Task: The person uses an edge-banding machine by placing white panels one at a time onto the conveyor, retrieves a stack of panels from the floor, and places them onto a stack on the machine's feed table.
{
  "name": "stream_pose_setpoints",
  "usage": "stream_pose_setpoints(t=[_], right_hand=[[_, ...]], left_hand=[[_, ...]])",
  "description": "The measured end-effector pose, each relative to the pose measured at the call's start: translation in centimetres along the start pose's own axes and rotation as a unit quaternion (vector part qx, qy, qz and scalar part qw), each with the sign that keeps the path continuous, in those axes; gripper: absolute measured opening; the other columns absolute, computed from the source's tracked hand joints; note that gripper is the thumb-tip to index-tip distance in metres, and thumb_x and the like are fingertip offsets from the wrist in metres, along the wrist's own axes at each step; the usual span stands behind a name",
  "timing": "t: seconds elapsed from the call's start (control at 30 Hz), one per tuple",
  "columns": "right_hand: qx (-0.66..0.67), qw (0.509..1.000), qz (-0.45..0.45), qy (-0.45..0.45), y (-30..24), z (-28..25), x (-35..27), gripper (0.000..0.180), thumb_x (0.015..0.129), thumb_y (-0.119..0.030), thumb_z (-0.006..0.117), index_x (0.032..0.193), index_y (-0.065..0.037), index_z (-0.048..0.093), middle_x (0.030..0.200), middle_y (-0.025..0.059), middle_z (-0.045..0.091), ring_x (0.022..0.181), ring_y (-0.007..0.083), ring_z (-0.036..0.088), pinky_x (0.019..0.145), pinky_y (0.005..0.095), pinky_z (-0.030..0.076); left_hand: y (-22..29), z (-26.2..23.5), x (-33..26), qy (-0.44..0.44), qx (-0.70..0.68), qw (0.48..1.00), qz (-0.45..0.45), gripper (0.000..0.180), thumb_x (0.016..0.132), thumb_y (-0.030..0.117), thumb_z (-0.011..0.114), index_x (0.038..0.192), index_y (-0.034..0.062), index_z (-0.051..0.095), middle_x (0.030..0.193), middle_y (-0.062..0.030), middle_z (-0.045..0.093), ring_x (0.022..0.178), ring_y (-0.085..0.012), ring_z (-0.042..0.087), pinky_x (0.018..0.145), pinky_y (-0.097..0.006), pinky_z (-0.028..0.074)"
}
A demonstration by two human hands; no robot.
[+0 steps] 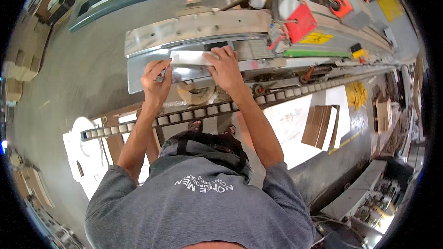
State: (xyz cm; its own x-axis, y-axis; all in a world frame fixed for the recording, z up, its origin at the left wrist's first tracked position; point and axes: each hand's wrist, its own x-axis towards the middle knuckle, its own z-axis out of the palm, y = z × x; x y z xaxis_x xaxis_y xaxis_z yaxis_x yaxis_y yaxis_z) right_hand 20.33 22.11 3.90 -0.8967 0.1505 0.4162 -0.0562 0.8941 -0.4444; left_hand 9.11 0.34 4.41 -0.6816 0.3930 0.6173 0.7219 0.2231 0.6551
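A short, flat white strip (190,57) lies across the shiny metal table (135,76) of a machine. My left hand (156,80) pinches its left end between thumb and fingers. At the other end my right hand (224,68) is closed on the strip, fingers over its top and thumb at its near edge. Just beyond my right fingers is a dark slot (216,45) in the table. Below the table's near edge a yellowish roll (196,94) shows partly, between my forearms.
A rail of white rollers (198,112) crosses in front of me. To the right are a red guard plate (301,22), a corrugated hose (276,0) and a green strip (318,53) on the machine. Brown panels (318,125) rest on a white surface (286,133).
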Motion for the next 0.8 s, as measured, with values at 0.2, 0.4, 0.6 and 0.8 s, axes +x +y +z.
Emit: stream_pose_setpoints(t=[0.2, 0.4, 0.6, 0.8], right_hand=[[0.058, 0.988, 0.1, 0.1, -4.1, 3.7, 0.0, 0.046, 0.09, -0.008, 0.071, 0.132, 0.006, 0.058, 0.107, 0.017, 0.065, 0.103, 0.0278, 0.059, 0.091, 0.0394, 0.049], [0.415, 0.862, 0.272, 0.101, -5.3, 9.0, -0.3, 0.056, 0.094, -0.015, 0.071, 0.141, 0.006, 0.049, 0.11, 0.014, 0.063, 0.081, 0.0149, 0.063, 0.069, 0.0304, 0.055], [0.362, 0.887, 0.261, 0.118, -5.8, 9.8, 0.6, 0.064, 0.093, -0.017, 0.071, 0.147, 0.004, 0.042, 0.115, 0.0188, 0.062, 0.096, 0.0211, 0.062, 0.072, 0.0314, 0.055], [0.356, 0.88, 0.264, 0.173, -5.7, 10.4, 1.3, 0.069, 0.092, -0.019, 0.074, 0.15, 0.001, 0.042, 0.117, 0.0156, 0.057, 0.088, 0.0119, 0.056, 0.07, 0.0281, 0.051]], left_hand=[[-3.5, -2.6, 0.0, -0.027, 0.106, 0.994, 0.004, 0.036, 0.076, 0.0, 0.08, 0.111, 0.0075, 0.075, 0.1, -0.0122, 0.069, 0.086, -0.028, 0.063, 0.069, -0.037, 0.053], [-5.4, -1.1, 2.5, -0.116, 0.122, 0.985, 0.032, 0.038, 0.076, 0.006, 0.083, 0.113, 0.0063, 0.074, 0.101, -0.0144, 0.069, 0.093, -0.0315, 0.065, 0.078, -0.04, 0.054], [-8.1, 1.0, 3.4, -0.112, 0.082, 0.989, 0.054, 0.028, 0.073, 0.007, 0.084, 0.099, 0.0038, 0.076, 0.09, -0.0135, 0.068, 0.081, -0.0331, 0.063, 0.073, -0.041, 0.052], [-8.3, 2.4, 3.6, -0.123, 0.054, 0.99, 0.046, 0.024, 0.075, 0.007, 0.082, 0.098, 0.0023, 0.075, 0.089, -0.0142, 0.067, 0.082, -0.034, 0.064, 0.073, -0.041, 0.052]])
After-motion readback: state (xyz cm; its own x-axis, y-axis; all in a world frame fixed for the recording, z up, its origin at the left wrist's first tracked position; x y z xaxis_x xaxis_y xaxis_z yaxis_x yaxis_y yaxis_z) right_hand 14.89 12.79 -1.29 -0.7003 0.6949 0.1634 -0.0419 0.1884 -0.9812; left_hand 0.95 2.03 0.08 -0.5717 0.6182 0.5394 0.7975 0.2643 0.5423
